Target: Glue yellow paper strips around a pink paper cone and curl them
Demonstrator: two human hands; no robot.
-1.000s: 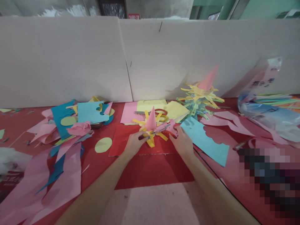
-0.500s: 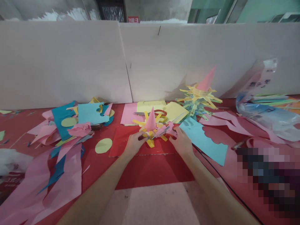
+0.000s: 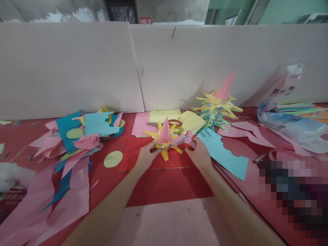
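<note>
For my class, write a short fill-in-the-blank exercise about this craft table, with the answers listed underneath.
The right hand grips a glue gun coloured ____.
The paper cone beside it points ____.
The scissors behind that cone have ____ handles.
The pale yellow paper piece left of the red board is shaped like a ____.

Missing words: pink; up; red; circle.

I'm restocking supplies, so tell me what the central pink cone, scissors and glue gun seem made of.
Cone: matte, probably paper, its colour flat and even.
Scissors: likely dull grey metal, with red handles that look plastic.
Glue gun: probably moulded plastic, a rigid-looking pink body; finish unclear.
</note>
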